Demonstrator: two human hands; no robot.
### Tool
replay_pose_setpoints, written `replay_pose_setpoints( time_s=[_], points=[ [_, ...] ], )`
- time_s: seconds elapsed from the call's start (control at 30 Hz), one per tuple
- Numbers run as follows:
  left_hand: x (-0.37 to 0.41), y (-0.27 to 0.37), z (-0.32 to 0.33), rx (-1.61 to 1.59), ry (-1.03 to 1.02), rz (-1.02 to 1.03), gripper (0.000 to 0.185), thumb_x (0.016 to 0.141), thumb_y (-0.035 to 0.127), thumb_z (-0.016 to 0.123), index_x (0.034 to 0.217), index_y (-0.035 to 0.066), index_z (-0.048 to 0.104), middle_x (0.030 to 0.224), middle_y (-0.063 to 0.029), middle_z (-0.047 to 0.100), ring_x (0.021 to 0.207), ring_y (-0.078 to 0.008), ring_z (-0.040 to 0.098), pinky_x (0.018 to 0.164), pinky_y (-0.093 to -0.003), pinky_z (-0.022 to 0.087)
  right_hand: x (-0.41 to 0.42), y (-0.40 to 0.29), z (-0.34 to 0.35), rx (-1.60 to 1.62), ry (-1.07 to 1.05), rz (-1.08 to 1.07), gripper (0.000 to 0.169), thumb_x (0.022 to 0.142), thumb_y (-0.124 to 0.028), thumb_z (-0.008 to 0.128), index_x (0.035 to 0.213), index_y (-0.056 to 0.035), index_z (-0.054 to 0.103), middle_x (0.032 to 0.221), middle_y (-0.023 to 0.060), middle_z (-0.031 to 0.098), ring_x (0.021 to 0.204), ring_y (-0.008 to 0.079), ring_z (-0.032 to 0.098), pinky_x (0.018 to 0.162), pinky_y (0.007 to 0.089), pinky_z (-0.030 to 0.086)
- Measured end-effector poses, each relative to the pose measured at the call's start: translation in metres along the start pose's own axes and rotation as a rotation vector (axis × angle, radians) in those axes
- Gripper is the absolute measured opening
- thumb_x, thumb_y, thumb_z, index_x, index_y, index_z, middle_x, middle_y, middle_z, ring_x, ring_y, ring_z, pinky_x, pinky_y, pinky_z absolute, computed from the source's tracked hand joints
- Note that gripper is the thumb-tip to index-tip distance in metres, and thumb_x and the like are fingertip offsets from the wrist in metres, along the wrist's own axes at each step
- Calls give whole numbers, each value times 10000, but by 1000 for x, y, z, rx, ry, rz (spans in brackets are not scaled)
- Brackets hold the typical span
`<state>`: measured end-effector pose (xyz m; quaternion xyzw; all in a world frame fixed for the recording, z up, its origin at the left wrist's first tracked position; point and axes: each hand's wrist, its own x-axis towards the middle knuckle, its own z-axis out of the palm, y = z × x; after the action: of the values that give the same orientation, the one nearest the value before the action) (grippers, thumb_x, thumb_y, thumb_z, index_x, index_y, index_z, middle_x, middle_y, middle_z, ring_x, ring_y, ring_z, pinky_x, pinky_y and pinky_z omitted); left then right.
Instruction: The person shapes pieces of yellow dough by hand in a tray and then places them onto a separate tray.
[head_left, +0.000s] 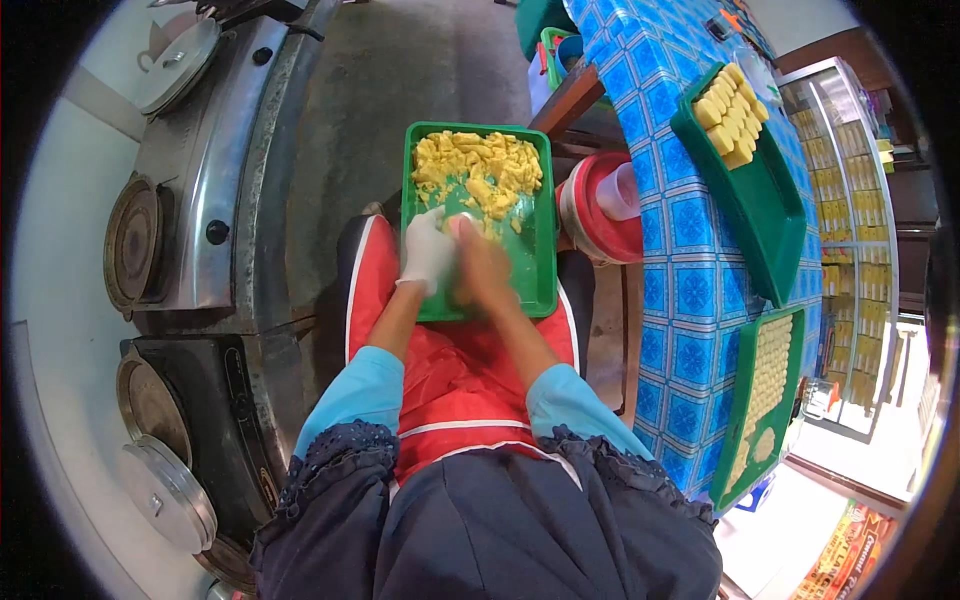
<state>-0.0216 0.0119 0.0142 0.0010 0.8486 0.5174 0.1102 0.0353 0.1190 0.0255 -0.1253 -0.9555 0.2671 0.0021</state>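
A green plastic tray (540, 277) rests across my lap, with crumbled yellow dough (480, 165) spread over its far half. My left hand (427, 247), in a white glove, is over the tray at the near edge of the dough. Close beside it, my right hand (480, 262) is bare and blurred by motion. Something small and pale shows between the fingertips of both hands, too blurred to name. Whether my right hand grips it is hidden by the blur.
Left, a metal stove (202, 157) holds pans and lids. Right, a table with a blue patterned tablecloth (690, 360) bears a green tray of yellow blocks (780, 217) and a green tray of small pale pieces (799, 330). A red-lidded bucket (589, 217) stands beside my knee.
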Motion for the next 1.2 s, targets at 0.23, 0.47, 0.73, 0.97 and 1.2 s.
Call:
replay_pose_setpoints(
  time_s=[0.23,0.47,0.73,0.97,1.2],
  points=[
    [-3,0,-6,-75,-15,-66,485,727,59,677,1207,-6,647,1054,-204,693,900,-231,674,779,-313,508,3,15,-11,-51,42,-180,241,968,-290,409,1118,-163,550,905,203,665,839,422,646,694,532,484],
    [3,-5,-8,-362,-3,-148,519,723,-39,598,1240,0,633,1034,-153,718,854,-156,674,737,-268,507,13,-16,12,-92,-32,-177,296,896,-160,479,1172,-145,585,897,185,681,818,407,661,686,531,512],
    [-3,-5,-2,-226,-4,-72,352,864,56,555,1188,-51,639,1071,-215,699,973,-206,674,824,-301,493,-5,2,13,-119,-53,-155,365,853,-100,493,1206,-159,558,808,234,672,756,423,669,647,542,527],
    [-5,7,-1,-301,-66,-134,346,849,55,586,1173,-45,653,1089,-207,690,994,-226,661,854,-301,485,-22,25,16,-85,69,-214,485,823,-80,493,1298,-169,548,796,236,664,763,429,657,658,554,513],
    [-11,6,-15,-62,-93,-121,606,680,-13,651,1263,151,651,1147,-187,650,936,-267,670,824,-325,516,-30,1,-8,-65,-226,-45,369,782,-131,610,1129,-174,493,925,181,662,870,434,637,711,541,486]
  ],
)
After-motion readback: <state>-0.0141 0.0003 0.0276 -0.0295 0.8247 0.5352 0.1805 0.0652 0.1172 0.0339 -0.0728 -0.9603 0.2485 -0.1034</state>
